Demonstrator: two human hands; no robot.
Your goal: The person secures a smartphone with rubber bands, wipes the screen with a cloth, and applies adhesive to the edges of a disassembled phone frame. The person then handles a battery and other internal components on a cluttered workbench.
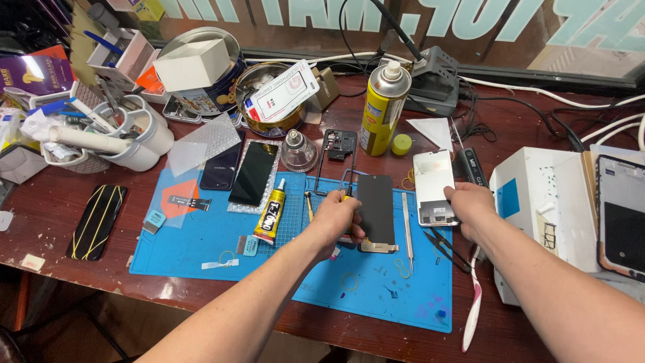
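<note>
Head view: the left hand [338, 216] is closed around a small yellow-handled tool [345, 196], apparently a screwdriver though its tip is hidden, and rests at the edge of the flat black rectangular phone screen panel [375, 208], which lies on the blue silicone work mat [201, 238], a placement that keeps the panel flat. The right hand [470, 207] pinches the lower end of a white rectangular phone back plate [433, 183], holding it just right of the panel. Long steel tweezers [407, 228] lie between them on the mat, and a yellow-and-black glue tube [271, 216] lies to the left.

Left hand [339, 218] gripping black screen [375, 208], right hand [470, 207] holding white panel [434, 185], blue mat [201, 242]
</note>
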